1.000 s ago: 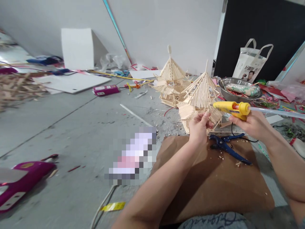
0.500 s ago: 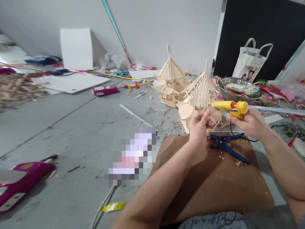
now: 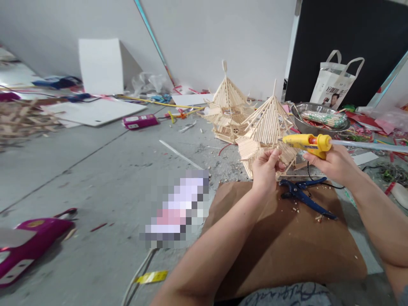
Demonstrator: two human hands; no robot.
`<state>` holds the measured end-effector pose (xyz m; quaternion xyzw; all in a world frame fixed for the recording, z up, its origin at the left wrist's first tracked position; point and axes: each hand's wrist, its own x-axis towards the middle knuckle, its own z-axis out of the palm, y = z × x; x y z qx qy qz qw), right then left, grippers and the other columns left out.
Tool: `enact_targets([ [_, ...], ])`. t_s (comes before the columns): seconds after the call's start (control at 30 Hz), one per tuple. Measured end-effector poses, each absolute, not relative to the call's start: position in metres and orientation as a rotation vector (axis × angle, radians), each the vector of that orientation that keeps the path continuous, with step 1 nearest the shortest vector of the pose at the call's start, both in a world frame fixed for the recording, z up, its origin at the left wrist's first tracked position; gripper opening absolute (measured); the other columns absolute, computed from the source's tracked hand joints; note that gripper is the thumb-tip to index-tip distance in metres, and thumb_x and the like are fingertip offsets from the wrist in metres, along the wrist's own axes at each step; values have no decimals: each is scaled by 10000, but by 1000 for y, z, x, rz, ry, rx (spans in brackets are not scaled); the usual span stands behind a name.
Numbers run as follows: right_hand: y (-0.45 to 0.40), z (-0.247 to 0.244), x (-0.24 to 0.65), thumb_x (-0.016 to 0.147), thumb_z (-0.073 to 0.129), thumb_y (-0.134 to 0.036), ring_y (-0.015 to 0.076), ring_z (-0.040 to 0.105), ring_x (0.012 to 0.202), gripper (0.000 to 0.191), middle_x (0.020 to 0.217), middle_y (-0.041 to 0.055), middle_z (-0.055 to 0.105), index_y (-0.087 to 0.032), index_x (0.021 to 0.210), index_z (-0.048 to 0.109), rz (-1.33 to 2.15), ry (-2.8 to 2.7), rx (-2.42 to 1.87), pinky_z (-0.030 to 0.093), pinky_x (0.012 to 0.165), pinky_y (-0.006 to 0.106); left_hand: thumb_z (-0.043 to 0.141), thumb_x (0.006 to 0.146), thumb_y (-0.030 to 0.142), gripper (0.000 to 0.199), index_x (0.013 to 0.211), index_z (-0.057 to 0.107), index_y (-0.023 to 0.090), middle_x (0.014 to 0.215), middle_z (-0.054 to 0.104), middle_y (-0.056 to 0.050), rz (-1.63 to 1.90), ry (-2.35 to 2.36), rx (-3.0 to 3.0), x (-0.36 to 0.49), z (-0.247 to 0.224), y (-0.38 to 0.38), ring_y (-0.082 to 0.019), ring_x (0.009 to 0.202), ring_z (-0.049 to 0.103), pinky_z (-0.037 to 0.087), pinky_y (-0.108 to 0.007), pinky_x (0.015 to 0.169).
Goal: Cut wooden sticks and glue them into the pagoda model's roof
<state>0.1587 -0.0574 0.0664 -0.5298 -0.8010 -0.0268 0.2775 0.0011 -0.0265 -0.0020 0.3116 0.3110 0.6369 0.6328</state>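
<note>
My right hand (image 3: 341,163) grips a yellow hot glue gun (image 3: 307,142), its nozzle pointing left at the nearer stick pavilion model (image 3: 269,123). A long translucent glue stick (image 3: 366,145) runs out of the gun's back. Fingers pinched, my left hand (image 3: 267,168) is in front of the model's lower roof, just below the nozzle; what lies between the fingertips is too small to make out. Blue cutting pliers (image 3: 306,199) lie on the brown board (image 3: 287,250) below my hands. A second stick pavilion model (image 3: 228,100) stands behind on the left.
Left of the board lie a blurred-out phone-like object (image 3: 178,208) and a white cable (image 3: 137,272). Magenta power strips (image 3: 140,121) rest on the floor. At the right are a metal bowl (image 3: 295,119) of sticks and a white bag (image 3: 333,83).
</note>
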Motion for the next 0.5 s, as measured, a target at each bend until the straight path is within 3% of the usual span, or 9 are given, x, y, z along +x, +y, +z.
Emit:
enact_targets([
  [0.5,-61,68,159,797,493,-409,136,529,549,274,574,0,554,-183,662,570,-9,-2170,-1415,368,507,253,688,602,404,313,684,554,133,390,508,58,1453,721,722,1,-4,-26,-45,344,445,339,-160,386],
])
